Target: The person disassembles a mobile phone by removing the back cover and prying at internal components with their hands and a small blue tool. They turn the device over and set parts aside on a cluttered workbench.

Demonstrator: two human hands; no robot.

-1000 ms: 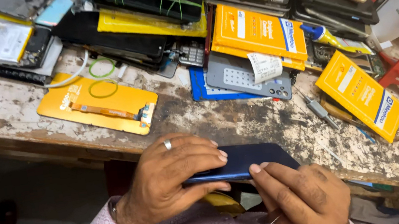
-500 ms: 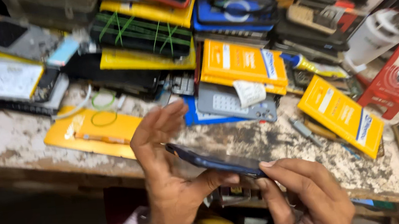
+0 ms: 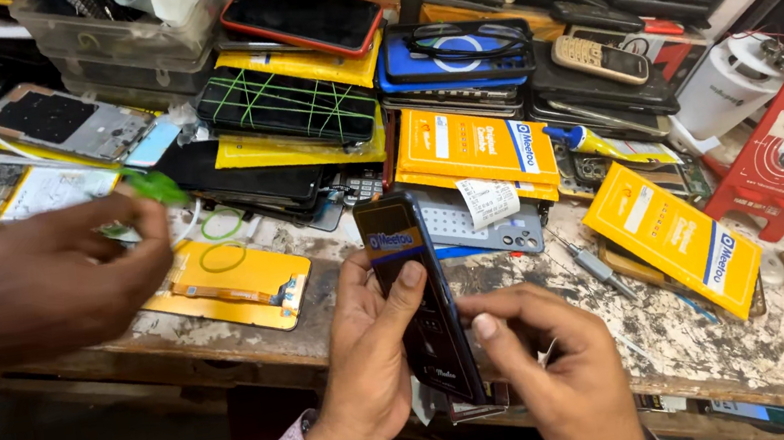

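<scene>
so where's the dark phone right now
In the head view, low and centre: the dark phone stands nearly upright, held in the left hand with the right hand touching its edge, above the worn bench.

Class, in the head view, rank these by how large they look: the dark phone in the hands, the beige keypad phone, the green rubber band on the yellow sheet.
1. dark phone, though nearest the camera
2. beige keypad phone
3. green rubber band

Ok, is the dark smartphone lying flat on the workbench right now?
No, the dark smartphone is held upright off the worn workbench, gripped by the left hand with the right hand at its edge.
</scene>
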